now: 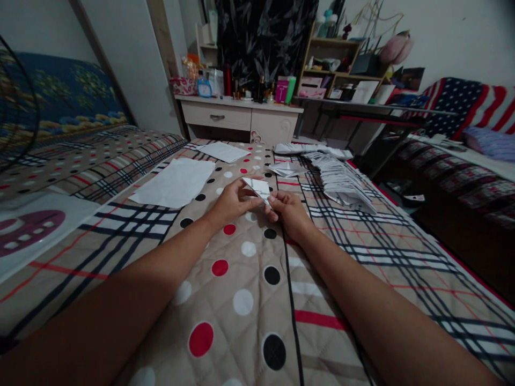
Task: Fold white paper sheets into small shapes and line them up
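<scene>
While the left hand [232, 202] grips the folded paper piece [259, 186] at its left side, the right hand [291, 212] pinches its right corner between thumb and fingers. The piece is positioned over the dotted bedspread [249, 276]. Flat white sheets [175, 182] lie to the left; a row of folded papers [340, 179] lies to the right.

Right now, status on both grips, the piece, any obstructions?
Left grip and right grip on folded paper. Print showing. Nothing blocking; loose sheets left, folded stack right.
</scene>
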Motion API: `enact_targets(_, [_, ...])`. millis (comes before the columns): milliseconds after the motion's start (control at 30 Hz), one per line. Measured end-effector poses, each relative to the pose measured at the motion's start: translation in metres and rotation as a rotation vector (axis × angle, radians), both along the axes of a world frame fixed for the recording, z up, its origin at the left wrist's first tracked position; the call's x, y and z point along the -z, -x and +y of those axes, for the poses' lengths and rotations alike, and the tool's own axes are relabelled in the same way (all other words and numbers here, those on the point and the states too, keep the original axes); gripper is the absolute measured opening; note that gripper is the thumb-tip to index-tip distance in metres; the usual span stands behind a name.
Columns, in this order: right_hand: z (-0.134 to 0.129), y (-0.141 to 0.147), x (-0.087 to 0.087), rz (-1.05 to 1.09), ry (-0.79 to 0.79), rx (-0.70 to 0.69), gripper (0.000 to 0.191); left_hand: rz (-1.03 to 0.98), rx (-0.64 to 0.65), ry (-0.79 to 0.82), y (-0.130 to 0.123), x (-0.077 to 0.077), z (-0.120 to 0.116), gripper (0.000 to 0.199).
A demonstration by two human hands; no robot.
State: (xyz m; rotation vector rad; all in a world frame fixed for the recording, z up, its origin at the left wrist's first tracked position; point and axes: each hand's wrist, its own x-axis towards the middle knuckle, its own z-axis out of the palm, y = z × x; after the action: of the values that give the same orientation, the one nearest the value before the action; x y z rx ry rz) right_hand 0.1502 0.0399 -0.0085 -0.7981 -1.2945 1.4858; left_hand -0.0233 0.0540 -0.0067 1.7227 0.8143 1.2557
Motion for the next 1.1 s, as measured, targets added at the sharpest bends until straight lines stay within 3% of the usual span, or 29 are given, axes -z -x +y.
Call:
enact_targets(467, [-0.005, 0.003, -0.003, -0.113, -0.035, -0.102, 0.023, -0.183, 0.045, 0.219, -0.008, -0.009, -0.012, 0.047])
enact_targets(633, [-0.007, 0.005, -0.005, -0.202, -0.059, -0.152, 0.034, -0.109, -0.173, 0.147, -0.009, -0.007, -0.006, 0.028])
enact_targets(700, [-0.009, 0.008, -0.007, -0.278, -0.056, -0.102, 0.041, -0.021, -0.277, 0.121, -0.007, -0.006, -0.003, 0.022])
enact_targets(800, [-0.013, 0.014, -0.009, -0.447, -0.112, 0.079, 0.042, 0.196, -0.398, 0.105, -0.005, -0.006, -0.003, 0.018])
enact_targets(967, [-0.016, 0.018, -0.01, -0.673, -0.289, 0.306, 0.026, 0.587, -0.376, -0.069, -0.006, -0.005, -0.005, 0.019])
enact_targets(1100, [-0.009, 0.012, -0.004, -0.773, -0.431, 0.419, 0.011, 0.617, -0.313, -0.113, -0.006, 0.0, -0.003, 0.021])
